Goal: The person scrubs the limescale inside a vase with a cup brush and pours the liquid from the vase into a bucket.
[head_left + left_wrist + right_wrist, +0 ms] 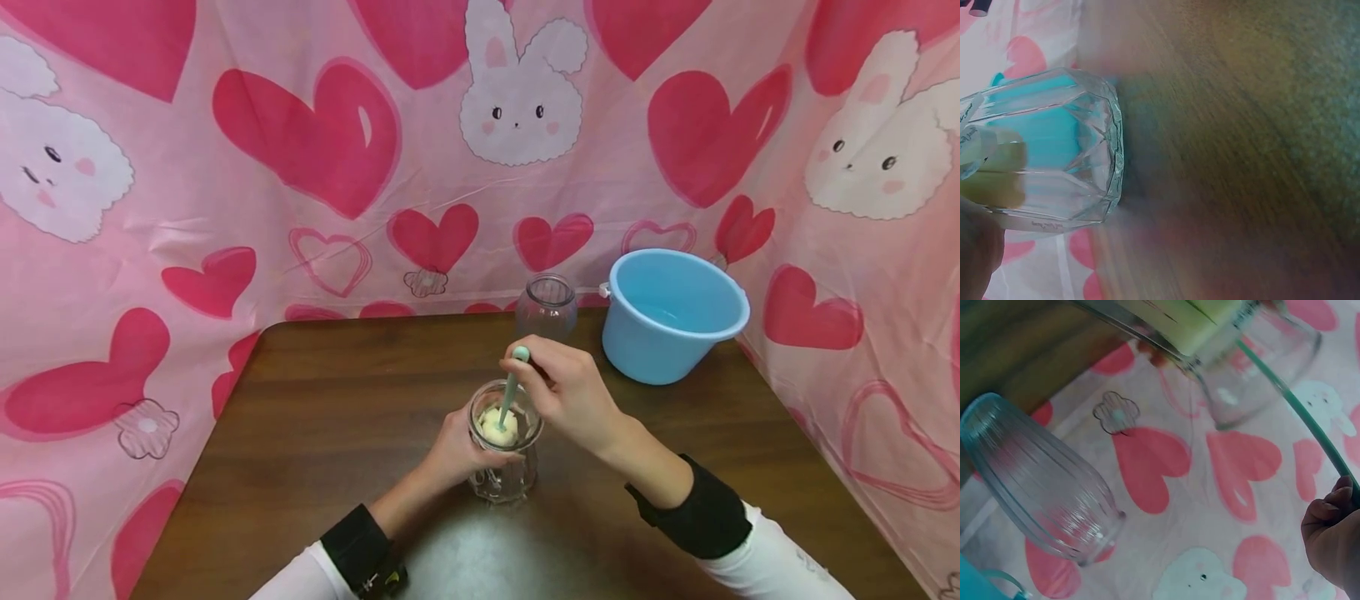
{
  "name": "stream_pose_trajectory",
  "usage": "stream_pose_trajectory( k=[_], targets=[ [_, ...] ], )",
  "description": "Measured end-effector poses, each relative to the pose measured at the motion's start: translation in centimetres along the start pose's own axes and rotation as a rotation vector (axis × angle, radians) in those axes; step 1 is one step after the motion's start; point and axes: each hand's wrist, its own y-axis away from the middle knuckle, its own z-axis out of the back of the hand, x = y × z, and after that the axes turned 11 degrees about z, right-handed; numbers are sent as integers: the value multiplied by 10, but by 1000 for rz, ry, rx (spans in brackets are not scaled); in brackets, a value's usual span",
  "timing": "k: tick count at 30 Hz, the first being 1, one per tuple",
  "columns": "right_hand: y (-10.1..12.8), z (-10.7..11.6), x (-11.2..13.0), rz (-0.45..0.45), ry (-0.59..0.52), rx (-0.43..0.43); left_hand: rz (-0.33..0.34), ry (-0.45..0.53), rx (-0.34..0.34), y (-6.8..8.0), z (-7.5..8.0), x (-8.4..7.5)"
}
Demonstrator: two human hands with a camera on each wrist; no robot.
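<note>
In the head view, a faceted clear glass jar (504, 454) stands upright on a dark brown wooden table (315, 417), near the front edge and about midway across. The left hand (453, 454) wraps its curled fingers round the jar's left side. The right hand (573, 396), just right of the jar and above its rim, pinches the top of a slim mint-green brush handle (512, 387), which slants down into the jar's mouth to a pale yellow sponge head (497, 427) inside. Behind the jar, toward the table's far edge, stands a ribbed clear glass vase (546, 307); a smooth light-blue plastic bucket (667, 315) sits behind and to the right of the jar, near the table's right edge. Left of the jar the tabletop lies bare up to its rounded corner. A pink cloth backdrop (300, 150) printed with hearts and rabbits closes in the far, left and right sides.

In the left wrist view, the jar (1060, 156) fills the left half, its cut facets sharp, the yellow sponge (994, 172) showing through the wall; blurred wood grain spreads from its base.

In the right wrist view, the thin green handle (1300, 415) runs from the jar (1229, 356) to curled fingers (1332, 531) at the lower right. The ribbed vase (1041, 478) lies well apart from the jar.
</note>
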Motion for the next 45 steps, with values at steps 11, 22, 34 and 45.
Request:
stream_pose_trajectory(
  k=[11,22,34,45],
  targets=[
    [-5,3,3,61,85,0,6,-9,-13,1,0,-2],
    [-2,-3,1,122,113,57,7,-6,-12,2,-1,-2],
    [-18,11,12,139,143,47,7,2,-22,2,-1,-3],
    [-4,3,-3,64,43,299,-11,-11,-18,1,0,1]
  ],
)
